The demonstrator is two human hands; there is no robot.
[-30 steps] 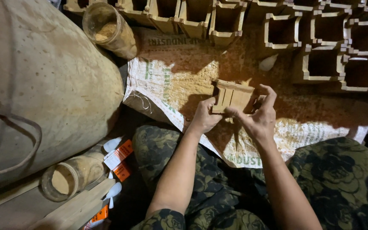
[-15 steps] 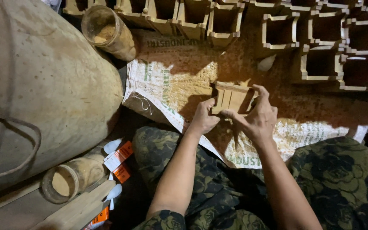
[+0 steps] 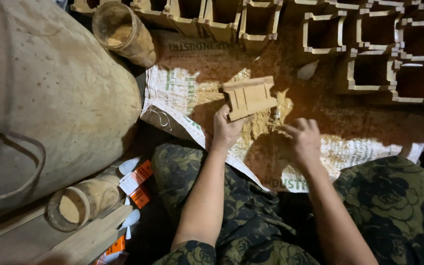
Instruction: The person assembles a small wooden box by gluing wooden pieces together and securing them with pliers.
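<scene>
Two bare hands at work over a dusty woven sack spread flat on the floor. Left hand closed around the lower edge of a small wooden box piece, thumb and fingers pinching it and lifting it clear of the sack, tilted, ribbed inner face turned up toward the camera. Right hand empty of anything visible, fingers curled downward, tips touching or just above the loose sawdust heaped on the sack; hard to tell whether any dust is pinched between them. Both hands near each other, the wooden piece up and to the left of the right hand.

Rows of open-topped wooden boxes ranged along the far edge, beyond the sack, with pale rims and dark hollows. Clear plastic jar lying on its side at the upper left, partly filled with sawdust, mouth toward the camera. Second jar of the same kind at the lower left, also holding powder, resting beside a wooden plank. Several white and orange glue tubes lying just beside that jar. Large bulging burlap sack filling the left side, a cord looped at its near end. Knees in dark floral-print trousers framing the bottom, forearms reaching out between them.
</scene>
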